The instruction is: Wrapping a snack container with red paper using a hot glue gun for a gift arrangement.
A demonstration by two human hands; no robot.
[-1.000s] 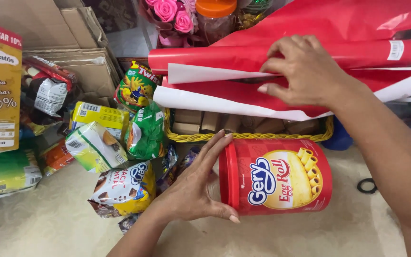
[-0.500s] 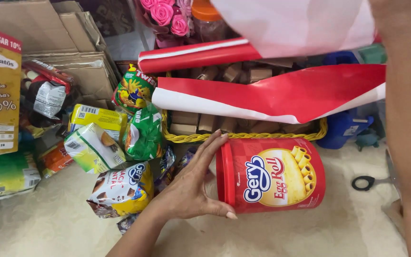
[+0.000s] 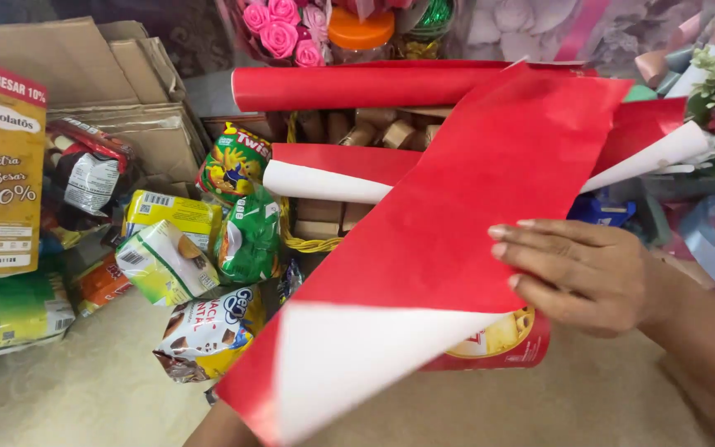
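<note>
right hand (image 3: 593, 277) at 3 o'clock, fingers flat on red wrapping paper (image 3: 457, 223) | left hand hidden, can't tell | paper looks light, floppy, tears easily; hold edges

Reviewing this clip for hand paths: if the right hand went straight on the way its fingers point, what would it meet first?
The right hand points left, lying flat on the red paper sheet. Straight on is more of that sheet, then probably the green snack bag; depth is unclear.

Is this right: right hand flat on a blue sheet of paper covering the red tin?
No: the sheet of paper is red, white on its underside, as the head view shows. The right hand does lie flat on it, over the red tin.
</note>
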